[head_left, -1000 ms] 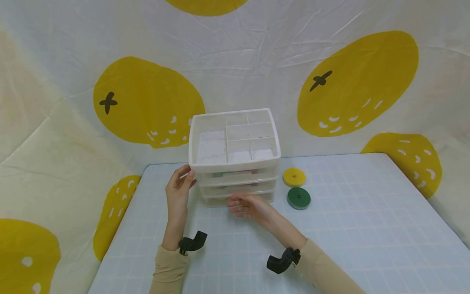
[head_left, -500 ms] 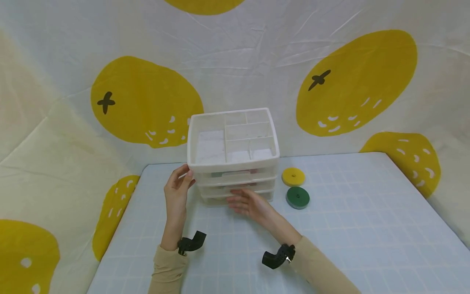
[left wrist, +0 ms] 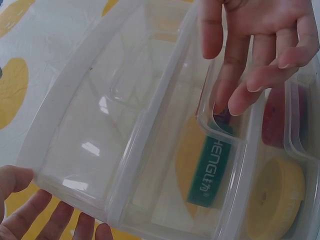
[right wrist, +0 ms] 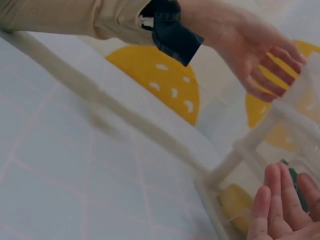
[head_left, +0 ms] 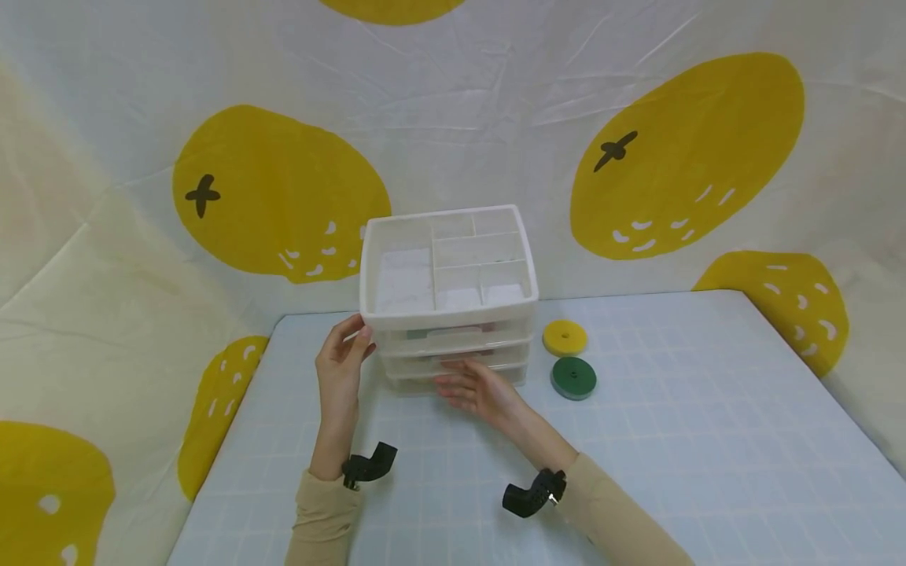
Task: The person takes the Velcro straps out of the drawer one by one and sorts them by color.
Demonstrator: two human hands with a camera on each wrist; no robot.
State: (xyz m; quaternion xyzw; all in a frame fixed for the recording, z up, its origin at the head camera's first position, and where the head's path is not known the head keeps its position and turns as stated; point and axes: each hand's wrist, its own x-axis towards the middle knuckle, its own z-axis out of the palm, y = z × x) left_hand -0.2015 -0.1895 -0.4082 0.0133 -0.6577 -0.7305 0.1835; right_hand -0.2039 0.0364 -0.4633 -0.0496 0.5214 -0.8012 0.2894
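A white organizer (head_left: 453, 321) with clear stacked drawers stands at the table's back. My left hand (head_left: 340, 369) holds its front left corner, thumb at the front and fingers along the side. My right hand (head_left: 488, 393) is at the drawer fronts, fingers loosely bent; in the left wrist view one fingertip is at the middle drawer's handle (left wrist: 220, 132). Through the clear plastic show a green box (left wrist: 210, 170) with white lettering in the middle drawer, and a yellow disc (left wrist: 275, 200) and a dark red item (left wrist: 274, 120) in the lowest. All drawers look closed.
Right of the organizer a yellow disc (head_left: 565, 338) and a green disc (head_left: 574, 378) lie on the pale blue checked table (head_left: 694, 440). A cloth (head_left: 481, 141) with large yellow fruit shapes hangs close behind and at the sides.
My right hand has moved slightly up and left, from the lowest drawer toward the middle one. My left hand keeps its hold on the corner, and the drawers have not moved.
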